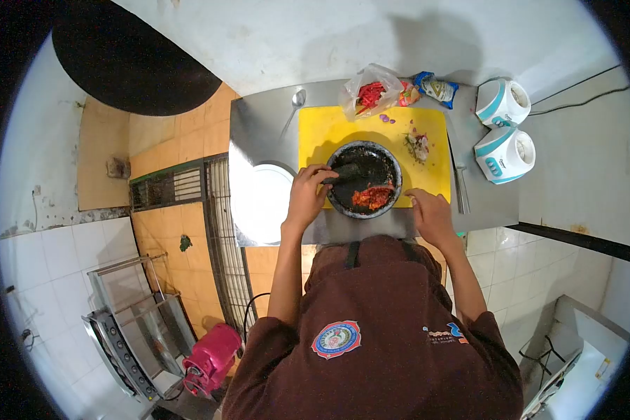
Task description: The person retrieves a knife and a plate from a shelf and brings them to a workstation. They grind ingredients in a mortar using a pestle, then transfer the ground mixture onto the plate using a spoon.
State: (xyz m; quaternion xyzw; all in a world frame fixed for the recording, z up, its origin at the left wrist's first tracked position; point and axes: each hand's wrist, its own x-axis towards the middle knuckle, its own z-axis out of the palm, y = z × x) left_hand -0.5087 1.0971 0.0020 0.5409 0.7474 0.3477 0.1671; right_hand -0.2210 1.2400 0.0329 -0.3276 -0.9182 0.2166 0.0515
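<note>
A dark stone mortar [357,213] sits on a yellow cutting board [315,129]. Mashed red chili paste [371,199] lies in the lower right of its bowl. My left hand [309,192] is closed around the end of a dark stone pestle [348,171], which leans inside the mortar at the left. My right hand [430,213] is at the mortar's right edge, fingers pinched on a thin metal spoon [389,186] that reaches over the rim to the paste; its tip is hard to make out.
A plastic bag of red chilies [371,94], small packets [437,89] and peelings [418,147] lie behind and right. A spoon [294,110] and white plate [262,203] are left. Metal utensils [462,189] and two white-and-teal blender bases [504,155] stand right.
</note>
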